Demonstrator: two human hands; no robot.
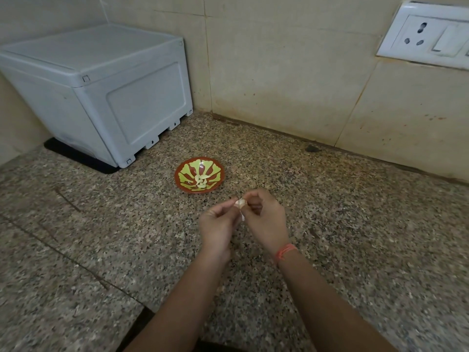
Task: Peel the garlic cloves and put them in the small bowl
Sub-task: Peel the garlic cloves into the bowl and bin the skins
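A small bowl [183,183], brown with a green leaf pattern, sits on the granite counter [101,237]. Peeled pale garlic cloves [201,181] lie in its middle. Just in front of the bowl, my left hand [217,226] and my right hand [264,218] meet above the counter. Both pinch one garlic clove [240,204] between their fingertips. A strip of loose papery skin hangs down from the clove between the hands. An orange thread band circles my right wrist.
A grey plastic box [101,90] stands on a black mat at the back left corner. Beige tiled wall [279,72] runs behind the counter, with a white socket and switch plate [429,36] at the upper right. A dark gap shows at the counter's front edge.
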